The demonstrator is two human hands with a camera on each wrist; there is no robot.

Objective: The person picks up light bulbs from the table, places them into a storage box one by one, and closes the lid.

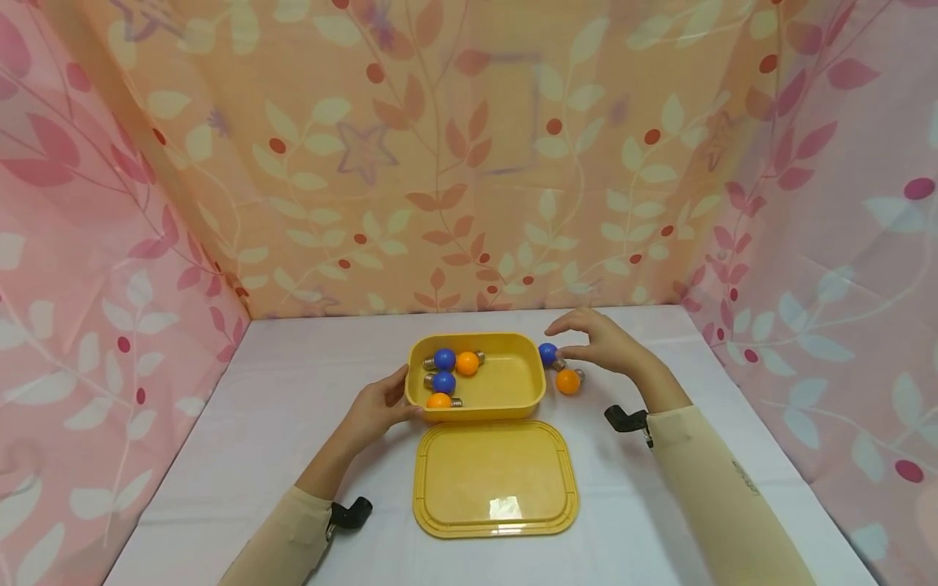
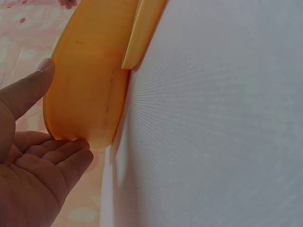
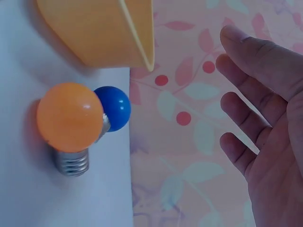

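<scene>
Head view: two loose bulbs beside a spread hand

From where I stand, the yellow box [image 1: 509,381] sits on the white counter [image 1: 623,505], holding two blue bulbs and two orange ones; its yellow lid [image 1: 496,478] lies flat just in front. The left hand [image 1: 375,413] holds the box's left end between thumb and fingers. The right hand [image 1: 607,342], thumb and fingers spread and gripping nothing, hangs over the outer blue bulb [image 1: 547,352], which lies just beside the box's right wall. Next to it is the outer orange bulb [image 1: 567,382]; I can't tell whether they touch.

What worries me is the roundness. A clumsy pinch at the blue bulb could knock its neighbour rolling, or wedge it against the wall. Should the left hand slacken, a bump might slide the box.
</scene>
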